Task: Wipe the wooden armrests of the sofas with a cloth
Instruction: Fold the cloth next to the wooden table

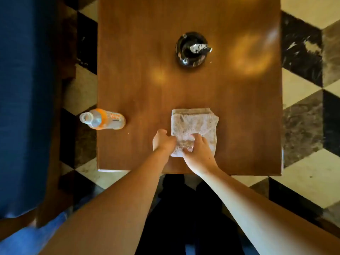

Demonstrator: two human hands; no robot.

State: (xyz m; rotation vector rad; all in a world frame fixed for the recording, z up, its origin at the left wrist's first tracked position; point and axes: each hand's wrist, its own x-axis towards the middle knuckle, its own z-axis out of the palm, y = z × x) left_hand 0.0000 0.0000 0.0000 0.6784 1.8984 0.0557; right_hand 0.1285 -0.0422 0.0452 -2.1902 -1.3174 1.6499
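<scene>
Gathering the cloth, with no armrest wiped yet by the look of it.
Both arms reach forward; the left hand (163,141) and right hand (199,152) pinch the near edge of the folded cloth (195,126) lying on the bench (138,52). Farther off stand an open bottle (103,119) and a dark ashtray (191,49).

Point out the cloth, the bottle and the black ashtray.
cloth (195,124): head view, middle of its folded top.
bottle (108,119): head view, on its orange label.
black ashtray (184,59): head view, on its glossy rim.
</scene>
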